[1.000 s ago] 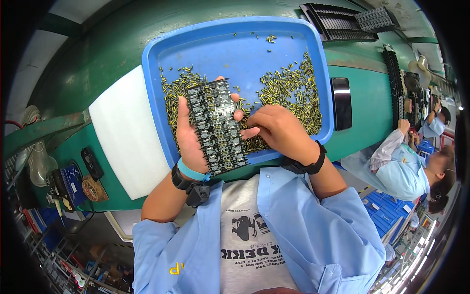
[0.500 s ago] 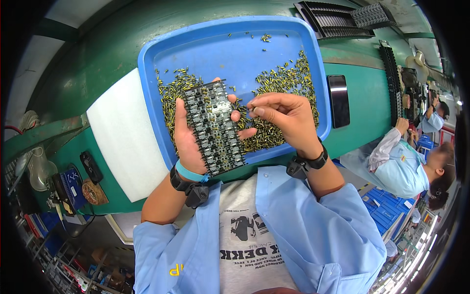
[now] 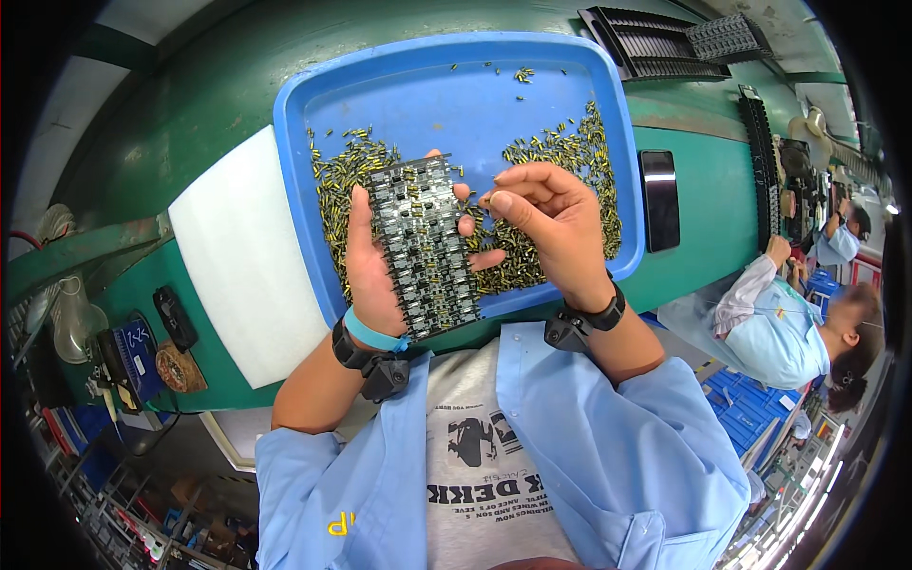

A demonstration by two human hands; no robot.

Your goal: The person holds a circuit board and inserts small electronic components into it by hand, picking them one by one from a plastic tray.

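Observation:
My left hand (image 3: 372, 275) is closed round a circuit board panel (image 3: 427, 249), with the thumb along its left edge and the fingertips showing past its right edge. Rows of small dark and silvery parts cover the panel, which is held over the near part of a blue tray (image 3: 291, 190). Many small black-and-yellow cylindrical components (image 3: 570, 152) lie loose in the tray, heaped at its left and right. Just right of the panel, my right hand (image 3: 560, 223) has its thumb and index finger pinched together above the right heap. Whatever is between those fingertips is too small to make out.
Left of the tray lies a white sheet (image 3: 237, 256). A black phone (image 3: 659, 199) rests right of the tray on the green table (image 3: 708, 180). Black slotted racks (image 3: 655, 43) stand at the far right. Another person (image 3: 769, 323) sits farther right.
My right hand has shifted slightly, its fingertips still pinched near the panel's right edge. The panel in my left hand has tilted a little and moved slightly right.

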